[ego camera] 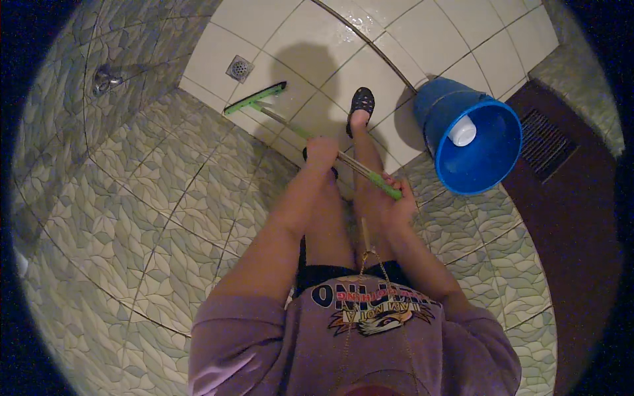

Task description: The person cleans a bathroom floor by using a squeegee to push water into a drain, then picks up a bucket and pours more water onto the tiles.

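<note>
A floor squeegee (255, 98) with a green head and black rubber blade rests on the white tiled floor (307, 69), close to a round metal floor drain (239, 68). My left hand (323, 152) is closed around the middle of its pole. Higher on the pole, my right hand (400, 200) holds the green grip at the end. The pole slants across in front of my legs. Between my forearms a thin chain hangs from my neck. One foot in a black perforated clog (362, 104) stands on the tiles; the other is partly hidden behind my left hand.
A large blue bucket (478, 171) with a white container (462, 131) inside is at the right. Beyond it lies a dark brown door (579, 227) with a louvred vent (547, 143). Leaf-patterned tiled wall rises at the left, with a metal fixture (105, 80). Water glistens on the floor at the top.
</note>
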Action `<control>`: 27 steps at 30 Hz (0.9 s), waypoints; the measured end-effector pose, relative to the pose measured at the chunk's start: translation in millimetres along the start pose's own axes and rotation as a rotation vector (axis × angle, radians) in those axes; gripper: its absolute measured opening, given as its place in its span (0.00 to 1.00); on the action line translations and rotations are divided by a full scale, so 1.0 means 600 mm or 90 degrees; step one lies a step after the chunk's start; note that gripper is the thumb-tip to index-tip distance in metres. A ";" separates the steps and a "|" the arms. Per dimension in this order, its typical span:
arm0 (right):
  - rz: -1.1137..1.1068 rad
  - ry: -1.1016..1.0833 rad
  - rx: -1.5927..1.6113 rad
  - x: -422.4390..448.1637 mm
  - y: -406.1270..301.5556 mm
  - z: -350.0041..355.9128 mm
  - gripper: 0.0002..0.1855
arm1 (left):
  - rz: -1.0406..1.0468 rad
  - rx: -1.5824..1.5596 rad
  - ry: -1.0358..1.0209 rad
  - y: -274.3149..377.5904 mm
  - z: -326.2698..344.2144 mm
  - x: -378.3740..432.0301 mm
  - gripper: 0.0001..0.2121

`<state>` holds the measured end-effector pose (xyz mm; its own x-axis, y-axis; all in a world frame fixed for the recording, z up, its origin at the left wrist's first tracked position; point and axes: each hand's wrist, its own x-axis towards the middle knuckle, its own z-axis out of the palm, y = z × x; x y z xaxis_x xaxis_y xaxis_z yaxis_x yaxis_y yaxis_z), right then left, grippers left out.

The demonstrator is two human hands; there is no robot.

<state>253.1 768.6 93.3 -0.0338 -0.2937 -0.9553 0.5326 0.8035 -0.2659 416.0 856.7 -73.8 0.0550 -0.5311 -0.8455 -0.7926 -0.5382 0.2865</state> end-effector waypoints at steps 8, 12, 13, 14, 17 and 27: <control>-0.048 -0.134 -0.089 0.014 0.037 0.054 0.10 | -0.066 0.055 0.133 -0.093 0.004 0.009 0.10; -0.339 -0.112 -0.492 -0.039 -0.164 -0.033 0.14 | 0.060 -0.085 0.077 0.144 -0.083 -0.041 0.10; -0.456 -0.213 -0.356 -0.062 -0.208 -0.049 0.14 | 0.186 -0.121 0.013 0.200 -0.106 -0.061 0.09; -0.391 -0.215 -0.339 -0.089 -0.250 -0.053 0.14 | 0.109 -0.133 0.078 0.247 -0.097 -0.081 0.10; -0.371 -0.232 -0.415 -0.129 -0.320 -0.058 0.14 | 0.065 -0.141 0.194 0.341 -0.092 -0.068 0.11; -0.217 -0.278 -0.292 -0.036 -0.142 0.012 0.14 | -0.044 -0.010 0.186 0.111 0.002 0.025 0.11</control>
<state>214.7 702.4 137.6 0.2580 -0.6705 -0.6956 0.1408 0.7384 -0.6595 363.4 813.8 -68.3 0.2825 -0.6579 -0.6981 -0.7717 -0.5881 0.2420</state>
